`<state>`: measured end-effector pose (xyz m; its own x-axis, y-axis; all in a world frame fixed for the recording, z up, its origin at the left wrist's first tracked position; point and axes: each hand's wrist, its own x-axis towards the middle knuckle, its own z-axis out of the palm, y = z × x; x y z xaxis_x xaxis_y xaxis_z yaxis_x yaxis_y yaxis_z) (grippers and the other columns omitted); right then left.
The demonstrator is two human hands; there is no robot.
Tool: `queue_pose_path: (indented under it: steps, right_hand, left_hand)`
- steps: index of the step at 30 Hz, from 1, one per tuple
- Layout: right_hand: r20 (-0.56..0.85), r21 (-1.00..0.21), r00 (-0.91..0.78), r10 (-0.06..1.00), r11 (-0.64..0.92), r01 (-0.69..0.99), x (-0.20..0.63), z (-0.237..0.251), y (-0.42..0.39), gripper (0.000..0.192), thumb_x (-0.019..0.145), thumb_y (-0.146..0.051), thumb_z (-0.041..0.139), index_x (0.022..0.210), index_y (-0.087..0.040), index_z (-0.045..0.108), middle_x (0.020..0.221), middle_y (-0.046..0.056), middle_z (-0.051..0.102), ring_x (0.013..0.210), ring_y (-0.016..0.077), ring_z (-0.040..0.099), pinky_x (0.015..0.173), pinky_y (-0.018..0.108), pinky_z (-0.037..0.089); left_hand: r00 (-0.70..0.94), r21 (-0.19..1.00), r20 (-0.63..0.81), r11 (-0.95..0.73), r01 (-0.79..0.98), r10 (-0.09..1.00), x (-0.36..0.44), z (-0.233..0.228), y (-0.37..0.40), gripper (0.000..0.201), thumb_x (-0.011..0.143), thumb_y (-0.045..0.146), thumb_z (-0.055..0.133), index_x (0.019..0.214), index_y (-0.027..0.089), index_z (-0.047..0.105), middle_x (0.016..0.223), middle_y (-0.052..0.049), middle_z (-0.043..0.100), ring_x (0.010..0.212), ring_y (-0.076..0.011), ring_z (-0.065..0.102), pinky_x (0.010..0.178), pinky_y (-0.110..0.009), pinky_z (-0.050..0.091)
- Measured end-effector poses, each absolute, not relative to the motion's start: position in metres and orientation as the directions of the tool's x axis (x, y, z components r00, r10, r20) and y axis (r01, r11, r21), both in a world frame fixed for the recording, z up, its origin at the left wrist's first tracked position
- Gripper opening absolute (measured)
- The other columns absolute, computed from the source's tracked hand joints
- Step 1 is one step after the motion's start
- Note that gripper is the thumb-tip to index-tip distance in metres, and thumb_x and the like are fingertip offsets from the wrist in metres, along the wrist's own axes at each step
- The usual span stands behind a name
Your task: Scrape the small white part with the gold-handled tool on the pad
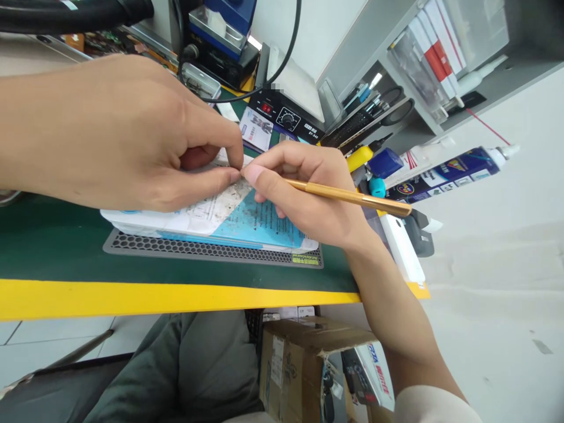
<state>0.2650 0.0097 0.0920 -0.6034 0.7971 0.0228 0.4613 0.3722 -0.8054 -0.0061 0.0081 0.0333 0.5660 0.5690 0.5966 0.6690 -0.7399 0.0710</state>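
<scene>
Left hand (pixel 118 129) pinches the white film (pixel 220 200) shut; right hand (pixel 308 188) grips the gold tool (pixel 352 197). We judge its tip could slip, tearing the film.

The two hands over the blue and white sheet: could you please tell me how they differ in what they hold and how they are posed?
The right hand grips a gold tool like a pen; the left hand holds no tool and pinches a small white piece. The left hand fills more of the view, the right reaches in from below. Their fingertips meet over the sheet.
</scene>
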Motion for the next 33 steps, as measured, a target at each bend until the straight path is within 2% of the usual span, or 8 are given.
queue_pose_path:
  steps: [6, 12, 17, 20, 24, 28, 33]
  right_hand:
    - [0.025, -0.792, -0.606, 0.795, 0.385, 0.473, 0.2661, 0.0940, 0.0085, 0.034, 0.101, -0.060, 0.095, 0.101, -0.027, 0.089, 0.087, 0.005, 0.081, 0.077, 0.0220, 0.070, 0.056, 0.033, 0.050]
    - [0.005, -0.795, -0.605, 0.796, 0.370, 0.481, 0.2667, 0.0949, 0.0098, 0.033, 0.099, -0.060, 0.098, 0.100, -0.028, 0.088, 0.089, 0.004, 0.082, 0.077, 0.0219, 0.070, 0.058, 0.034, 0.052]
    - [0.010, -0.809, -0.602, 0.799, 0.361, 0.465, 0.2661, 0.0946, 0.0089, 0.029, 0.098, -0.055, 0.099, 0.098, -0.028, 0.088, 0.088, 0.005, 0.082, 0.075, 0.0227, 0.069, 0.056, 0.035, 0.051]
    - [0.011, -0.821, -0.604, 0.797, 0.353, 0.449, 0.2657, 0.0934, 0.0084, 0.028, 0.097, -0.053, 0.099, 0.098, -0.027, 0.087, 0.086, 0.005, 0.081, 0.074, 0.0223, 0.069, 0.055, 0.034, 0.050]
    - [0.021, -0.832, -0.605, 0.796, 0.350, 0.431, 0.2658, 0.0915, 0.0083, 0.029, 0.097, -0.053, 0.099, 0.098, -0.026, 0.087, 0.085, 0.005, 0.081, 0.077, 0.0220, 0.069, 0.056, 0.033, 0.049]
    - [0.028, -0.835, -0.613, 0.789, 0.356, 0.420, 0.2667, 0.0906, 0.0094, 0.028, 0.097, -0.051, 0.101, 0.098, -0.027, 0.088, 0.086, 0.005, 0.082, 0.076, 0.0219, 0.068, 0.058, 0.034, 0.050]
    - [0.017, -0.835, -0.609, 0.793, 0.347, 0.428, 0.2666, 0.0901, 0.0103, 0.030, 0.096, -0.053, 0.101, 0.098, -0.026, 0.088, 0.087, 0.005, 0.081, 0.073, 0.0208, 0.066, 0.056, 0.034, 0.048]
  left_hand:
    - [0.541, 0.117, 0.601, -0.734, 0.669, 0.589, -0.0056, 0.0318, 0.0076, 0.049, 0.114, 0.065, 0.050, 0.096, 0.033, 0.082, 0.062, 0.008, 0.053, 0.054, -0.0093, 0.048, 0.076, -0.035, 0.043]
    - [0.566, 0.060, 0.615, -0.748, 0.661, 0.549, -0.0040, 0.0356, 0.0051, 0.049, 0.114, 0.062, 0.048, 0.096, 0.031, 0.082, 0.059, 0.009, 0.054, 0.049, -0.0071, 0.049, 0.059, -0.028, 0.028]
    - [0.553, 0.066, 0.535, -0.684, 0.726, 0.639, -0.0027, 0.0364, 0.0055, 0.070, 0.112, 0.074, 0.036, 0.091, 0.029, 0.084, 0.061, 0.006, 0.052, 0.051, -0.0069, 0.052, 0.061, -0.027, 0.034]
    - [0.553, 0.078, 0.505, -0.673, 0.735, 0.662, -0.0028, 0.0358, 0.0057, 0.073, 0.112, 0.076, 0.033, 0.094, 0.027, 0.084, 0.065, 0.005, 0.054, 0.055, -0.0068, 0.054, 0.065, -0.028, 0.037]
    - [0.570, 0.082, 0.546, -0.716, 0.693, 0.614, -0.0038, 0.0355, 0.0045, 0.066, 0.115, 0.069, 0.038, 0.094, 0.025, 0.083, 0.064, 0.006, 0.056, 0.054, -0.0063, 0.051, 0.060, -0.025, 0.027]
    - [0.587, 0.063, 0.620, -0.779, 0.624, 0.520, -0.0043, 0.0357, 0.0035, 0.046, 0.117, 0.054, 0.052, 0.088, 0.028, 0.076, 0.060, 0.007, 0.053, 0.050, -0.0086, 0.048, 0.054, -0.027, 0.027]
    - [0.582, 0.078, 0.608, -0.771, 0.633, 0.540, -0.0052, 0.0361, 0.0031, 0.047, 0.118, 0.053, 0.052, 0.086, 0.028, 0.074, 0.060, 0.006, 0.052, 0.050, -0.0094, 0.049, 0.054, -0.028, 0.028]
